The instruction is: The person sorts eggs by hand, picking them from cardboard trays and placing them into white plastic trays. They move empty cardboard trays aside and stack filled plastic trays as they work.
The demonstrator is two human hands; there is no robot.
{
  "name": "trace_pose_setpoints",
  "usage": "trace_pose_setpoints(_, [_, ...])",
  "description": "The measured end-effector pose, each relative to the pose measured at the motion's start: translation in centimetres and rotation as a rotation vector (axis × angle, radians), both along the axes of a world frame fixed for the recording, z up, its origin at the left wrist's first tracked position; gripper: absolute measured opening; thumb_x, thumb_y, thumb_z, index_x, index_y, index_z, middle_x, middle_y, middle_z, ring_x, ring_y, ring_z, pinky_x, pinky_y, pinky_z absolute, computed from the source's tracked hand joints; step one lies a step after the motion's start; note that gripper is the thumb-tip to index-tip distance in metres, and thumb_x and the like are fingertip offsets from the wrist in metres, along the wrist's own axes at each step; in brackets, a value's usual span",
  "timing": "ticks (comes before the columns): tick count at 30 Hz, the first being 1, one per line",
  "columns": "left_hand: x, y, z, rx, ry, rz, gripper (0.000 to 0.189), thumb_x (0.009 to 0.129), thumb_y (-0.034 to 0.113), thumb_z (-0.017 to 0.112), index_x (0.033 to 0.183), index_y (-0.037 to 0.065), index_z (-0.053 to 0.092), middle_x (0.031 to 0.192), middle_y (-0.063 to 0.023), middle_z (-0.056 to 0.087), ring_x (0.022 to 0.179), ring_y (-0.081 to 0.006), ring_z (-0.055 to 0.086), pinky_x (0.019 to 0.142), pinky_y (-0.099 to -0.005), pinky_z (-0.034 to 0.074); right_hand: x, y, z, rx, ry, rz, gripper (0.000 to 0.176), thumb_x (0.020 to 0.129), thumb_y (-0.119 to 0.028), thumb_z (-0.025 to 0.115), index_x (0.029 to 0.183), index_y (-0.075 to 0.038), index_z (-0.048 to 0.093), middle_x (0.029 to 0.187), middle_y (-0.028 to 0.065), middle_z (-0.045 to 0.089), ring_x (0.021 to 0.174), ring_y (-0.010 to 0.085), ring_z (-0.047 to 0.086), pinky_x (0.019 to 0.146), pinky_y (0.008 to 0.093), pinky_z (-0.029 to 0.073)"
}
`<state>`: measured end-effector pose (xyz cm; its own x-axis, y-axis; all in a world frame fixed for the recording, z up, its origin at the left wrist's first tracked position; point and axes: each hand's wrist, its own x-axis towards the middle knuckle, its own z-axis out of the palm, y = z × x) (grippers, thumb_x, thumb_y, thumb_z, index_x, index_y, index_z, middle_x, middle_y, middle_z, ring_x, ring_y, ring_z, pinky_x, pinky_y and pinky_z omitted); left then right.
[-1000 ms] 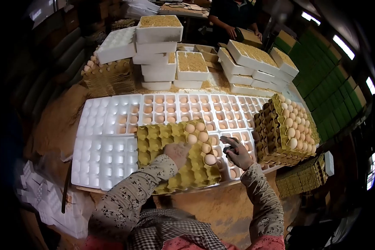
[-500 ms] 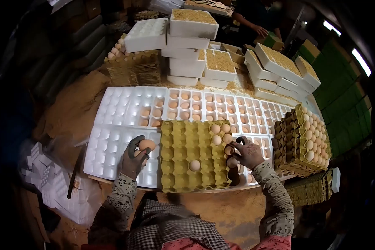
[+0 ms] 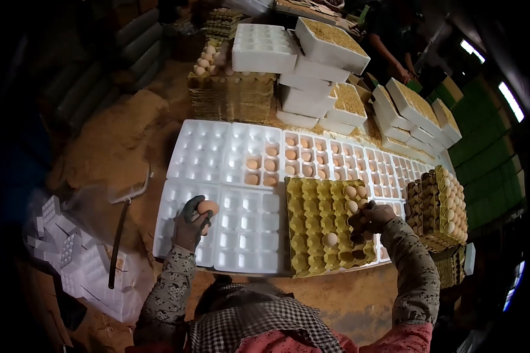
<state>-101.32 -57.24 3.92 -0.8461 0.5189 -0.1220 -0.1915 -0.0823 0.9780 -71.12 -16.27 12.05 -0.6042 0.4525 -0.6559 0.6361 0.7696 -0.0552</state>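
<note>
My left hand (image 3: 189, 225), in a dark glove, is closed around eggs above the white foam trays. One brown egg (image 3: 208, 207) shows at the fingertips, and part of another is visible lower in the palm. My right hand (image 3: 376, 219), also gloved, curls over the right side of the yellow pulp egg tray (image 3: 303, 220). Its fingers are bent round eggs, mostly hidden beneath them. A few pale eggs (image 3: 351, 192) sit near that tray's upper right corner, and a single egg (image 3: 331, 239) lies lower down. The pulp tray rests on the foam trays.
White foam trays (image 3: 247, 226) cover the table; those farther right hold eggs. Stacked pulp trays of eggs (image 3: 436, 206) stand at the right. White foam boxes (image 3: 312, 88) topped with yellowish grains rise behind. A co-worker's arm (image 3: 388, 56) is at the back. Foam scraps (image 3: 70, 253) lie lower left.
The view has swung left, so the table appears shifted right. My right hand has closed in over the pulp tray's right side. The left hand still holds its eggs.
</note>
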Motion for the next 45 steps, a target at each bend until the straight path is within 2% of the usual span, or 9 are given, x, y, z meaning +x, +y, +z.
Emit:
trace_pose_setpoints(4, [0.8,5.7,1.9,-0.200,0.449,-0.188,0.047,0.076,0.013,0.073,0.120,0.007,0.057,0.114,-0.0125,0.061,0.100,-0.0253,0.061,0.085,-0.0350,0.049,-4.3,-6.0,8.2,0.188,-0.155,0.282,0.028,0.089,-0.033,0.057,0.102,-0.009,0.063,0.093,0.0092,0.063,0.076,0.0215,0.063,0.061,0.0363,0.053])
trace_pose_setpoints(10, [-1.2,9.5,-0.8,-0.464,0.782,-0.411,0.044,0.078,0.026,0.066,0.119,0.014,0.056,0.116,-0.0104,0.057,0.100,-0.0310,0.059,0.085,-0.0447,0.046,-5.1,-8.6,9.5,0.309,-0.123,-0.160,0.052,0.073,-0.034,0.072,0.115,-0.007,0.057,0.101,0.0192,0.062,0.094,0.0367,0.062,0.082,0.0434,0.050])
trace_pose_setpoints(15, [-1.9,8.2,-4.3,-0.630,1.194,-0.476,0.049,0.076,0.024,0.066,0.122,0.015,0.053,0.118,-0.0118,0.048,0.113,-0.0318,0.042,0.093,-0.0475,0.034,-8.1,-11.5,6.8,0.437,0.711,0.163,0.047,0.081,-0.032,0.065,0.121,-0.013,0.049,0.114,0.0132,0.059,0.079,0.0293,0.067,0.068,0.0403,0.053])
trace_pose_setpoints(21, [-4.1,9.3,-2.2,-0.603,1.207,-0.320,0.056,0.078,0.029,0.062,0.131,0.014,0.047,0.127,-0.0138,0.046,0.117,-0.0337,0.041,0.097,-0.0489,0.032,-22.1,-14.9,-12.8,0.527,0.317,0.559,0.021,0.079,-0.023,0.057,0.095,-0.010,0.061,0.092,0.0110,0.056,0.076,0.0278,0.063,0.063,0.0403,0.051])
trace_pose_setpoints(23, [-6.4,10.4,-1.9,-0.614,1.217,-0.279,0.053,0.081,0.027,0.060,0.130,0.013,0.047,0.128,-0.0128,0.047,0.119,-0.0322,0.042,0.098,-0.0473,0.034,-22.1,-16.7,-7.7,0.437,0.445,0.490,0.020,0.079,-0.024,0.056,0.092,-0.010,0.062,0.093,0.0112,0.056,0.076,0.0277,0.062,0.065,0.0402,0.050])
trace_pose_setpoints(32, [-7.4,12.8,-3.6,-0.743,1.439,-0.551,0.050,0.081,0.024,0.063,0.125,0.005,0.049,0.104,-0.0129,0.061,0.103,-0.0270,0.054,0.102,-0.0451,0.032,-15.6,-20.4,-6.4,0.399,1.070,0.461,0.023,0.081,-0.018,0.056,0.102,-0.009,0.058,0.106,0.0114,0.055,0.101,0.0307,0.054,0.082,0.0427,0.046])
trace_pose_setpoints(36, [-6.9,11.1,-3.9,-0.745,1.305,-0.604,0.055,0.081,0.022,0.062,0.131,0.006,0.045,0.119,-0.0134,0.055,0.111,-0.0296,0.049,0.106,-0.0466,0.028,-6.1,-16.4,1.2,0.137,0.877,0.044,0.034,0.076,-0.016,0.061,0.109,-0.007,0.057,0.112,0.0132,0.055,0.108,0.0302,0.051,0.093,0.0402,0.042])
trace_pose_setpoints(42, [3.3,17.1,4.3,-0.215,1.262,-0.386,0.061,0.078,0.013,0.062,0.134,0.011,0.042,0.120,-0.0178,0.048,0.110,-0.0359,0.046,0.096,-0.0458,0.038,0.5,-12.5,-3.0,0.369,0.659,0.454,0.049,0.076,-0.020,0.063,0.122,-0.007,0.051,0.114,0.0126,0.053,0.110,0.0317,0.049,0.094,0.0407,0.042])
trace_pose_setpoints(45, [8.8,21.2,6.1,-0.184,1.251,-0.466,0.060,0.077,0.013,0.063,0.133,0.009,0.042,0.119,-0.0185,0.049,0.107,-0.0366,0.048,0.093,-0.0471,0.039,3.3,-10.3,-0.8,-0.149,1.041,-0.050,0.051,0.076,-0.013,0.065,0.123,-0.005,0.048,0.116,0.0149,0.049,0.112,0.0317,0.047,0.094,0.0408,0.042])
